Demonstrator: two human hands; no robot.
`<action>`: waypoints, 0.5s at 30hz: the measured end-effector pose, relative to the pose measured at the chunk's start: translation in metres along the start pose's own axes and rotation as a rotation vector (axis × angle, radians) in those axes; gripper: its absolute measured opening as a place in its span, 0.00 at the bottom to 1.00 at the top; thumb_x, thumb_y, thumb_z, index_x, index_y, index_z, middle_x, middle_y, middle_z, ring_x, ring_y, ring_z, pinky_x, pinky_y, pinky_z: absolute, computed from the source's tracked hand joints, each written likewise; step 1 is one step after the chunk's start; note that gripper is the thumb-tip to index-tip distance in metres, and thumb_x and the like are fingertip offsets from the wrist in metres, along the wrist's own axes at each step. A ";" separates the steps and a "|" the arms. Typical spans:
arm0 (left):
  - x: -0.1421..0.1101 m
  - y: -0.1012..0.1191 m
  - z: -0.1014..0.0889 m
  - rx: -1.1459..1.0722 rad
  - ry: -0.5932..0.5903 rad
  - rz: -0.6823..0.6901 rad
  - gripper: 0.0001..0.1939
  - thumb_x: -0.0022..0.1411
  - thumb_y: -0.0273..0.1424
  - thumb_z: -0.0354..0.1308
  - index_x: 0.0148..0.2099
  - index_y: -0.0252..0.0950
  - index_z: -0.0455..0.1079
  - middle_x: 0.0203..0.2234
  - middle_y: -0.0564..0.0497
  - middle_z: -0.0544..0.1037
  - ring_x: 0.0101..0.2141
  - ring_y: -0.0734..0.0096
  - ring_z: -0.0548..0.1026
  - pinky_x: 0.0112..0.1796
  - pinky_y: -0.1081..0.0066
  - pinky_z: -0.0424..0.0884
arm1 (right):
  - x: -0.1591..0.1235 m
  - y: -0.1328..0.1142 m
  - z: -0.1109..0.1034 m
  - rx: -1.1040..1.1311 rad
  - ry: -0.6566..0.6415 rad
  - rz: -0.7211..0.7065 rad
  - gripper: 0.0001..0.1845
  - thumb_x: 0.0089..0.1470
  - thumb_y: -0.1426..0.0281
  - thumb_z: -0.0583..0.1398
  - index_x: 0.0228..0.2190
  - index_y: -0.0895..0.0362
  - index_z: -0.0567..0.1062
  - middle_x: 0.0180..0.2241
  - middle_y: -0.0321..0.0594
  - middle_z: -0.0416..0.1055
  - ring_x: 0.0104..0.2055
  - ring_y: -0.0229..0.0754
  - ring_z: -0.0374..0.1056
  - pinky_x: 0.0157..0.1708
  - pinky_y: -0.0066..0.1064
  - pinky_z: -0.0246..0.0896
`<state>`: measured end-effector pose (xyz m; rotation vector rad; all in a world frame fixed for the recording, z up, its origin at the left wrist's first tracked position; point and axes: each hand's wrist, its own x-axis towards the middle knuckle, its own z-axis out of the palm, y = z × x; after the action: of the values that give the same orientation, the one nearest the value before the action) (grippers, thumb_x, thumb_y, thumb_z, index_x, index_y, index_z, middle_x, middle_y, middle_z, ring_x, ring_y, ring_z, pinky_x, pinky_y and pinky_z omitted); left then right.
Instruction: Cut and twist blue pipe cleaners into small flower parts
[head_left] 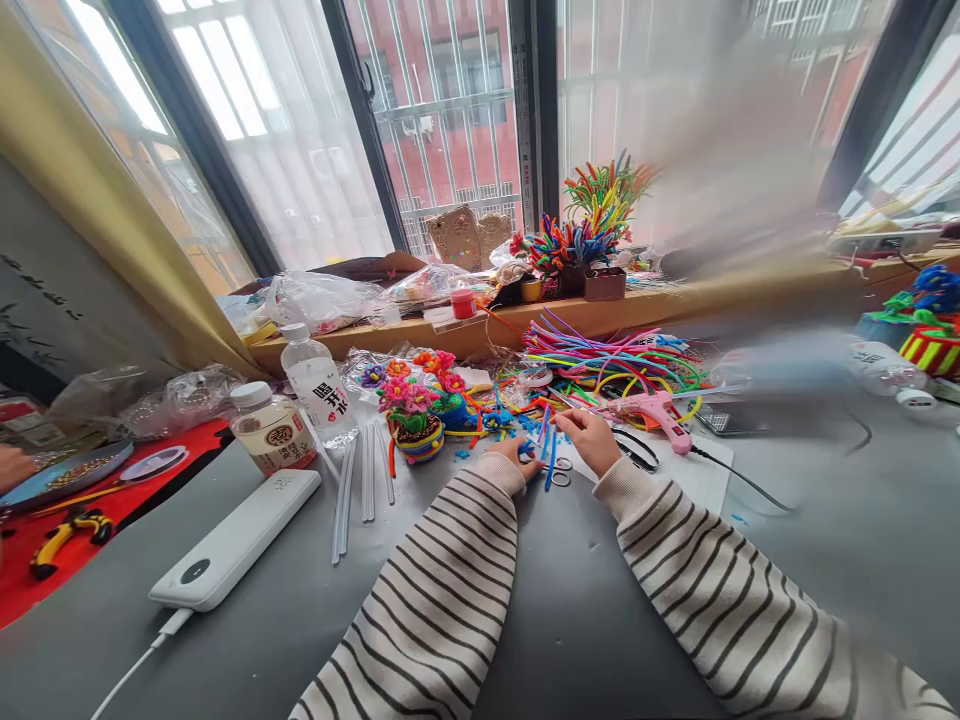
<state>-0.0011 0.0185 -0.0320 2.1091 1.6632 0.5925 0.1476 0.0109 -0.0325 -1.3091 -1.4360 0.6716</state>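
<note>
Both my arms in striped sleeves reach out over the grey table (570,600). My left hand (523,459) is curled low on the table, its fingers closed on short blue pipe cleaner pieces (550,455). My right hand (594,438) is closed in a pinch on a thin stem among the same blue pieces. Just left of my hands stands a small pot of pipe cleaner flowers (415,410). A pink glue gun (660,414) lies just right of my right hand, with black scissors (637,452) beside it.
A heap of coloured pipe cleaners (607,360) lies behind my hands. Two bottles (319,385), clear glue sticks (366,482) and a white power bank (236,540) sit at left. Pliers (67,532) lie on a red mat. Another person's hand (11,465) shows at far left.
</note>
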 end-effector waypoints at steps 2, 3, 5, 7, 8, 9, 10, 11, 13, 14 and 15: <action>0.000 0.000 0.003 0.017 -0.021 -0.014 0.10 0.36 0.36 0.57 0.23 0.36 0.64 0.15 0.53 0.64 0.24 0.70 0.63 0.26 0.73 0.54 | 0.001 0.001 0.000 -0.008 0.013 0.019 0.14 0.42 0.61 0.52 0.23 0.57 0.71 0.22 0.38 0.69 0.26 0.39 0.63 0.28 0.29 0.56; 0.000 0.000 0.004 0.010 -0.016 -0.023 0.09 0.35 0.34 0.57 0.22 0.37 0.63 0.15 0.53 0.64 0.25 0.70 0.63 0.26 0.73 0.54 | 0.001 0.002 0.000 -0.013 0.019 0.029 0.13 0.41 0.61 0.52 0.23 0.57 0.71 0.22 0.38 0.69 0.26 0.39 0.63 0.28 0.30 0.56; 0.001 -0.001 0.005 -0.020 -0.005 -0.034 0.07 0.35 0.32 0.56 0.21 0.37 0.62 0.14 0.54 0.62 0.24 0.70 0.63 0.26 0.74 0.54 | 0.003 0.005 0.001 -0.018 0.019 0.044 0.13 0.41 0.62 0.52 0.23 0.57 0.71 0.22 0.38 0.69 0.26 0.39 0.63 0.28 0.30 0.56; 0.001 0.000 0.005 -0.055 0.011 -0.042 0.07 0.35 0.30 0.56 0.21 0.37 0.61 0.13 0.55 0.60 0.23 0.71 0.62 0.26 0.74 0.54 | 0.003 0.006 0.002 -0.026 0.022 0.056 0.13 0.41 0.62 0.52 0.23 0.57 0.71 0.23 0.37 0.69 0.27 0.39 0.63 0.29 0.30 0.55; 0.001 0.000 0.004 -0.067 0.022 -0.046 0.07 0.35 0.29 0.56 0.21 0.37 0.61 0.12 0.56 0.60 0.23 0.72 0.62 0.25 0.74 0.54 | 0.003 0.006 0.002 -0.030 0.032 0.059 0.13 0.41 0.62 0.52 0.23 0.57 0.71 0.23 0.38 0.69 0.27 0.39 0.63 0.29 0.30 0.55; 0.001 0.001 0.003 -0.073 0.030 -0.046 0.07 0.35 0.29 0.56 0.21 0.37 0.61 0.12 0.56 0.59 0.22 0.72 0.62 0.25 0.74 0.53 | 0.003 0.006 0.003 -0.034 0.042 0.059 0.13 0.41 0.61 0.52 0.23 0.57 0.70 0.24 0.38 0.69 0.27 0.39 0.63 0.29 0.30 0.55; 0.001 0.002 0.002 -0.074 0.043 -0.045 0.07 0.36 0.29 0.55 0.21 0.37 0.60 0.12 0.56 0.59 0.22 0.73 0.61 0.25 0.74 0.53 | 0.002 0.005 0.003 -0.036 0.055 0.058 0.14 0.41 0.60 0.52 0.23 0.57 0.70 0.24 0.38 0.69 0.27 0.39 0.63 0.29 0.30 0.55; 0.001 0.002 0.001 -0.069 0.057 -0.047 0.07 0.36 0.29 0.55 0.22 0.37 0.60 0.12 0.57 0.58 0.21 0.73 0.61 0.25 0.74 0.53 | 0.002 0.004 0.003 -0.040 0.064 0.056 0.15 0.41 0.59 0.51 0.23 0.57 0.70 0.23 0.39 0.68 0.27 0.39 0.63 0.29 0.30 0.55; 0.000 0.003 -0.002 -0.058 0.082 -0.058 0.06 0.37 0.30 0.55 0.22 0.36 0.60 0.13 0.57 0.59 0.20 0.75 0.60 0.24 0.75 0.54 | 0.000 0.002 0.004 -0.042 0.066 0.051 0.16 0.40 0.58 0.51 0.22 0.58 0.70 0.23 0.39 0.68 0.26 0.39 0.62 0.28 0.30 0.54; 0.000 0.004 -0.003 -0.064 0.086 -0.059 0.06 0.37 0.30 0.54 0.23 0.36 0.61 0.13 0.57 0.59 0.20 0.76 0.59 0.24 0.75 0.54 | 0.000 0.002 0.004 -0.040 0.061 0.050 0.17 0.40 0.57 0.52 0.22 0.58 0.69 0.22 0.39 0.67 0.26 0.39 0.61 0.27 0.30 0.54; 0.000 0.004 -0.004 -0.080 0.081 -0.050 0.06 0.38 0.31 0.54 0.23 0.35 0.61 0.14 0.57 0.60 0.19 0.77 0.59 0.24 0.75 0.55 | 0.000 0.001 0.004 -0.032 0.054 0.049 0.17 0.39 0.57 0.53 0.22 0.58 0.69 0.22 0.39 0.67 0.25 0.38 0.61 0.27 0.30 0.54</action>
<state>0.0004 0.0181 -0.0266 2.0060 1.7003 0.7254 0.1440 0.0121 -0.0352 -1.3809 -1.3805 0.6431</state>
